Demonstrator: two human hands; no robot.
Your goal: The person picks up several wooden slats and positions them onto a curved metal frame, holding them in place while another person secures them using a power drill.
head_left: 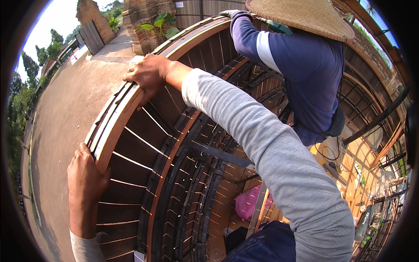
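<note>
Both my hands are on the top of a curved wooden wall with dark upright boards (pixel 131 159). At the left, my left hand (pixel 87 185) is closed over the end of the wooden top rail (pixel 114 126), its fingers pointing up along it. Farther along, my right hand (pixel 150 75) wraps over the same rail, with the thumb side hanging down its inner face. My right arm, in a grey sleeve, reaches across the view. Thin strips lie layered along the rail's outer edge beside both hands.
A co-worker in a dark blue top and a woven hat (pixel 301 17) leans on the rail at the upper right, near a green tool (pixel 278 27). Inside and below lie metal framing (pixel 218 153), a pink bag (pixel 247 203) and a wooden floor. Outside, a paved yard (pixel 61 139) lies far below.
</note>
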